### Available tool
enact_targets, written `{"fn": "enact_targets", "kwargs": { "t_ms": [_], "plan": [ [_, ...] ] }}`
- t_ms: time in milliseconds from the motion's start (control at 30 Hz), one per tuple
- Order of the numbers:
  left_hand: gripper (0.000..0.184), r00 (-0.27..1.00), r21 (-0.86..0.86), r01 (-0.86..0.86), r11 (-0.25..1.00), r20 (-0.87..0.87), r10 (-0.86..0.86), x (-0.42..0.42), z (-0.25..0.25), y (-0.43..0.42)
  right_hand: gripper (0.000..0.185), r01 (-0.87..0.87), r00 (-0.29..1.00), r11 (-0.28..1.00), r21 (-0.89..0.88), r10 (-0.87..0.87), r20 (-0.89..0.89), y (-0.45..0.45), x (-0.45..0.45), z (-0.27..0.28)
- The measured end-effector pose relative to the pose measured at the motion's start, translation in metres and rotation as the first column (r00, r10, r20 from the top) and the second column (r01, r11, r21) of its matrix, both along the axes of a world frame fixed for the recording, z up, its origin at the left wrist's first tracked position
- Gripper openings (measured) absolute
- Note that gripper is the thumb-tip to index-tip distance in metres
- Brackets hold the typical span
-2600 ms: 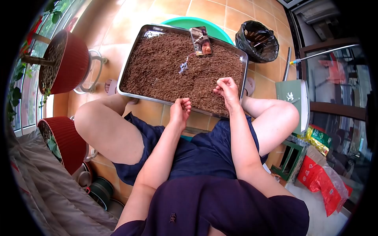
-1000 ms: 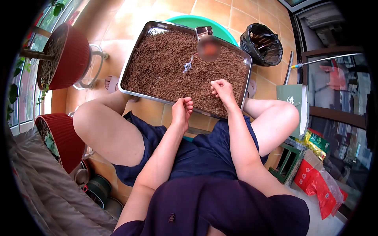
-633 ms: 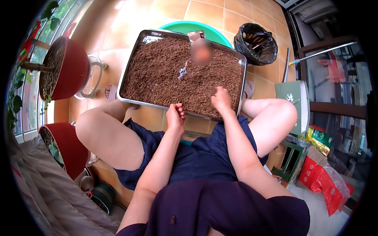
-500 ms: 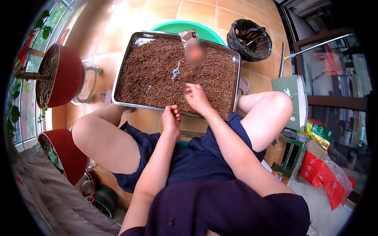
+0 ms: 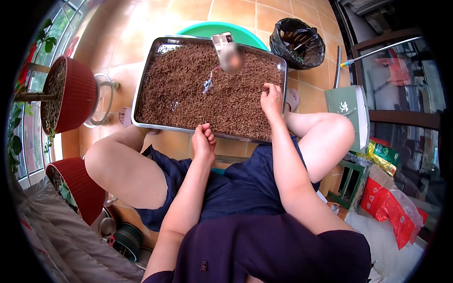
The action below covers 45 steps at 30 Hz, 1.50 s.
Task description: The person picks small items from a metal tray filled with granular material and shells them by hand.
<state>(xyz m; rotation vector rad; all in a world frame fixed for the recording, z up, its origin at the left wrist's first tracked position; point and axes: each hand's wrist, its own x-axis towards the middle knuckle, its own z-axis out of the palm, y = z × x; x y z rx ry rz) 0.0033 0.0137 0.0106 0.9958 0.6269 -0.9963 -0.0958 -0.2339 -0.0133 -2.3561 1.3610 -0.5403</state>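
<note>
We see brown grains [image 5: 236, 101] spread in the metal tray [image 5: 160, 126], probably light and loose, better taken by fingertips. The right hand [image 5: 272, 100] bends near its right edge, the left hand [image 5: 204, 140] curls by the near edge; pinching, we cannot tell.

Single head-worn camera: we look forward and steeply down, close over the wearer's lap [image 5: 240, 191], tray [image 5: 163, 127] just ahead, floor [image 5: 188, 13] beyond; wide round view, edges bent, corners black.
</note>
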Motion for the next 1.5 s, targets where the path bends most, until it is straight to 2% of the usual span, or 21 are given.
{"fn": "enact_targets", "kwargs": {
  "t_ms": [33,67,200,300,400,533,567,633,700,833,867,967,1000,1100,1167,1233,1300,1400,1500],
  "plan": [
    [0.016,1.000,-0.009,-0.001,1.000,-0.005,0.001,0.000,0.000,0.000,0.031,-0.044,0.999,0.996,-0.077,0.045,0.009,-0.004,-0.002,-0.002],
    [0.017,1.000,-0.019,-0.002,1.000,-0.009,0.001,0.000,0.001,0.000,0.039,-0.096,0.995,0.992,-0.080,0.095,-0.008,-0.007,-0.001,-0.005],
    [0.022,1.000,-0.092,-0.008,0.996,0.014,0.009,-0.001,0.001,-0.001,0.044,-0.237,0.958,0.970,0.045,0.241,-0.153,0.019,0.015,0.008],
    [0.030,0.999,-0.109,-0.033,0.994,0.040,0.037,0.002,0.005,-0.003,0.041,-0.407,0.893,0.899,0.161,0.429,-0.135,0.054,0.030,0.019],
    [0.035,0.995,-0.144,-0.066,0.987,0.060,0.075,0.005,0.000,-0.002,0.036,-0.551,0.816,0.799,0.239,0.576,-0.044,0.079,0.028,0.024],
    [0.035,0.991,-0.123,-0.097,0.988,0.076,0.107,0.008,-0.003,-0.005,0.028,-0.497,0.805,0.808,0.316,0.565,-0.178,0.068,0.003,0.039],
    [0.036,0.990,-0.110,-0.107,0.988,0.076,0.116,0.007,-0.004,-0.006,0.024,-0.466,0.826,0.840,0.278,0.525,-0.203,0.061,-0.006,0.043],
    [0.034,0.991,-0.096,-0.106,0.990,0.069,0.113,0.005,-0.002,-0.009,0.021,-0.424,0.877,0.892,0.154,0.447,-0.178,0.039,-0.024,0.038],
    [0.033,0.993,-0.087,-0.086,0.992,0.072,0.093,0.003,-0.002,-0.011,0.019,-0.266,0.949,0.955,0.133,0.284,-0.136,0.025,-0.034,0.039],
    [0.029,0.998,-0.067,-0.050,0.997,0.046,0.053,0.001,0.000,-0.011,0.014,-0.153,0.988,0.982,0.112,0.151,0.027,0.019,-0.032,0.036],
    [0.028,0.998,-0.062,-0.055,0.997,0.039,0.057,0.001,0.001,-0.010,0.011,-0.218,0.975,0.974,0.067,0.214,0.056,0.020,-0.030,0.029],
    [0.027,0.995,-0.010,-0.095,0.995,0.033,0.095,0.006,0.002,-0.004,0.007,-0.275,0.961,0.954,0.120,0.270,0.053,0.038,-0.014,0.027],
    [0.028,0.993,0.013,-0.113,0.994,0.034,0.112,0.008,0.002,-0.002,0.005,-0.288,0.957,0.941,0.175,0.287,0.031,0.048,-0.008,0.032],
    [0.024,0.982,0.072,-0.177,0.982,0.074,0.172,0.014,0.003,0.001,0.005,-0.455,0.889,0.831,0.320,0.442,0.116,0.074,0.011,0.035],
    [0.022,0.983,0.071,-0.166,0.984,0.090,0.160,0.015,0.002,0.003,0.004,-0.582,0.808,0.757,0.298,0.579,0.108,0.089,0.021,0.032],
    [0.023,0.986,0.081,-0.151,0.985,0.079,0.144,0.014,0.002,0.003,0.006,-0.629,0.774,0.724,0.285,0.620,0.133,0.104,0.027,0.032],
    [0.023,0.988,0.081,-0.139,0.987,0.073,0.133,0.014,0.002,0.004,0.006,-0.665,0.743,0.717,0.207,0.664,0.086,0.114,0.031,0.025],
    [0.023,0.990,0.095,-0.132,0.987,0.069,0.126,0.014,0.004,0.003,0.007,-0.669,0.736,0.736,0.106,0.675,-0.045,0.122,0.033,0.015],
    [0.023,0.989,0.086,-0.130,0.988,0.077,0.123,0.015,0.003,0.004,0.007,-0.623,0.776,0.775,0.107,0.629,-0.040,0.117,0.030,0.011]
  ]
}}
